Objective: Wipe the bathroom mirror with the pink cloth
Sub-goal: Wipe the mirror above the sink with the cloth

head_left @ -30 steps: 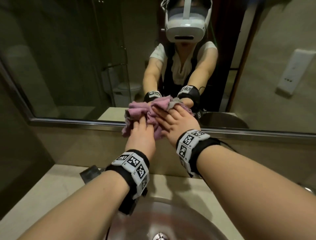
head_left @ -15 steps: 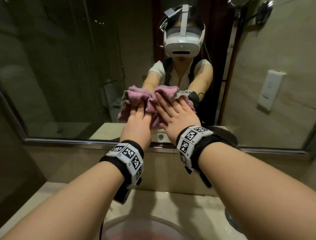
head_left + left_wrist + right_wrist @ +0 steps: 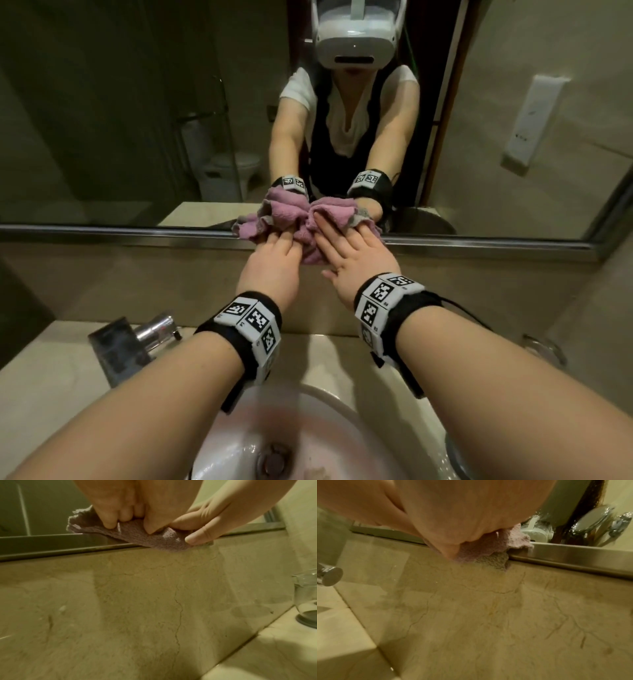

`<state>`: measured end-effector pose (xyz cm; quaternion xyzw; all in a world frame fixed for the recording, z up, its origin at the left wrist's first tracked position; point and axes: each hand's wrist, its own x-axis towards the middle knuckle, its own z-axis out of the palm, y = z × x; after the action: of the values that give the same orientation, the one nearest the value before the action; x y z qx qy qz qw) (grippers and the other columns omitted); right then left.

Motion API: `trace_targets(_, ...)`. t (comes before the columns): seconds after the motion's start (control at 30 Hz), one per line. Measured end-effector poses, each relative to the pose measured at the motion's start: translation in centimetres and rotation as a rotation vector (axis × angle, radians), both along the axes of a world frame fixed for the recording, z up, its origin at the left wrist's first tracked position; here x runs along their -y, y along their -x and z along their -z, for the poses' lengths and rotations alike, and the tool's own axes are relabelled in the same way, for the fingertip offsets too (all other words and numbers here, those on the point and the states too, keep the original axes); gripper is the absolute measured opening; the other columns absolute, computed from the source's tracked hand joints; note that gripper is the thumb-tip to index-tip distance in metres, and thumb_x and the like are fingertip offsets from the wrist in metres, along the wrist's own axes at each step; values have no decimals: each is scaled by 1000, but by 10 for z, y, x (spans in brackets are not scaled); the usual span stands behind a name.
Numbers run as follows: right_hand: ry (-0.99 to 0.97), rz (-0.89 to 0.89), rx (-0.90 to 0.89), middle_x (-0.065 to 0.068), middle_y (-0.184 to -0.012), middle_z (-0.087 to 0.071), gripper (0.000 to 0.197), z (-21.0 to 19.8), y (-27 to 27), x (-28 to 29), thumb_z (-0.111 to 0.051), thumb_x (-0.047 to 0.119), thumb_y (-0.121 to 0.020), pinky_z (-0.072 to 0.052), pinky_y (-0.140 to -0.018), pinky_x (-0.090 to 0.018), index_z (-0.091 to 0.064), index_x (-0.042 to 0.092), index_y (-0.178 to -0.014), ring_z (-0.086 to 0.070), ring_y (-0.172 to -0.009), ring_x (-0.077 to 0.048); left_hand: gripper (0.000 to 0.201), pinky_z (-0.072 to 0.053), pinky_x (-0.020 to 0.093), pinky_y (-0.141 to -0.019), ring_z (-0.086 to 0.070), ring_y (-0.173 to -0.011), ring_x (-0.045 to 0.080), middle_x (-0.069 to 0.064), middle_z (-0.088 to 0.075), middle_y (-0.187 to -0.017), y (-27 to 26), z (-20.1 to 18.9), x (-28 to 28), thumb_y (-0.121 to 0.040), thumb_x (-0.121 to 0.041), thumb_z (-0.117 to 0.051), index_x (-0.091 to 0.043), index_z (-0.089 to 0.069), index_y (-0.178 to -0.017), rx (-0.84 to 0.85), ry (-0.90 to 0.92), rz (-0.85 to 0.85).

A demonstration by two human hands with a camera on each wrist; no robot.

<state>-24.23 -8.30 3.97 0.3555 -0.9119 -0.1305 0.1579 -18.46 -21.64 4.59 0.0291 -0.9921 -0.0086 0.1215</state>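
The pink cloth (image 3: 291, 216) is bunched against the bottom of the mirror (image 3: 137, 120) and hangs over its metal frame (image 3: 102, 231). My left hand (image 3: 277, 236) grips the cloth with bent fingers (image 3: 109, 522) and thumb, as the left wrist view shows. Beside it on the right, my right hand (image 3: 339, 233) lies on the cloth with straight fingers (image 3: 197, 538) and presses it to the glass. In the right wrist view the cloth (image 3: 476, 551) sticks out under my palm at the frame.
A marble backsplash (image 3: 137, 281) runs below the frame. A chrome faucet (image 3: 150, 329) stands at the left of the counter, with the white basin (image 3: 308, 445) under my forearms. A drinking glass (image 3: 305, 595) stands at the right on the counter.
Half a second ago both hands held the cloth higher on the glass. They have slid it down to the mirror's bottom edge, over the frame.
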Motion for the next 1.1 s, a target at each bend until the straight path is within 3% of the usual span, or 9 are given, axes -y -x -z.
trace_targets(0.1,-60,-23,-135,2,-158,0,60,-15,1,-4,-30,41,-97,0,-115,-42,-11,18,-149,-15,-145,-21,46,-31,37,-108,-29,-135,29,10,-31,-148,0,0,-6,-93,-6,-34,-8,-36,-140,2,11,-16)
trace_targets(0.2,-21,20,-122,-3,-152,-32,54,-38,-1,-11,-24,32,-91,-2,-111,-38,-39,18,-141,-36,-137,-26,56,-22,39,-116,-13,-143,30,10,-14,-156,3,-7,-19,-94,-5,-33,-10,-19,-148,-19,-48,-1)
trace_targets(0.23,57,32,-107,-5,-152,-32,53,-45,0,-18,-29,32,-91,-4,-113,-38,-39,19,-141,-35,-138,-27,61,-18,40,-118,-7,-145,31,10,-5,-159,7,-16,-25,-94,-5,-34,-12,-11,-150,-39,-74,4)
trace_targets(0.33,160,62,-27,3,-157,16,62,-59,7,-33,-29,36,-99,10,-116,-38,5,24,-149,8,-146,-25,68,-1,41,-119,6,-146,36,10,15,-158,16,-45,-40,-95,-12,-36,-17,3,-151,-121,-117,19)
trace_targets(0.53,250,108,-84,4,-156,22,64,-85,14,-57,-29,38,-99,15,-115,-39,9,26,-149,15,-145,-22,73,15,40,-114,15,-144,38,15,19,-157,24,-70,-69,-96,-17,-40,-16,9,-150,-198,-104,18)
trace_targets(0.7,254,117,-41,6,-153,28,67,-61,13,-69,-28,43,-98,19,-112,-38,13,25,-147,19,-144,-22,64,3,44,-119,6,-145,38,14,11,-159,32,-47,-82,-99,-24,-34,-16,3,-151,-179,-91,39)
trace_targets(0.87,167,175,128,10,-123,48,65,-2,9,-99,-25,45,-98,21,-111,-36,12,25,-148,19,-144,-21,55,-27,39,-111,-15,-144,26,5,-11,-159,27,3,-98,-100,-33,-29,-17,-13,-150,-3,30,99)
trace_targets(0.97,194,180,158,8,-129,44,68,8,9,-102,-27,46,-98,22,-109,-35,13,23,-148,21,-143,-23,53,-34,36,-103,-40,-131,26,4,-29,-153,24,10,-104,-99,-34,-33,-16,-22,-148,-42,48,85)
trace_targets(1.1,188,174,161,8,-142,37,69,9,6,-105,-27,46,-98,22,-109,-35,14,22,-148,22,-143,-22,50,-41,38,-94,-54,-116,31,7,-47,-142,22,8,-108,-96,-30,-40,-13,-35,-142,-64,39,87)
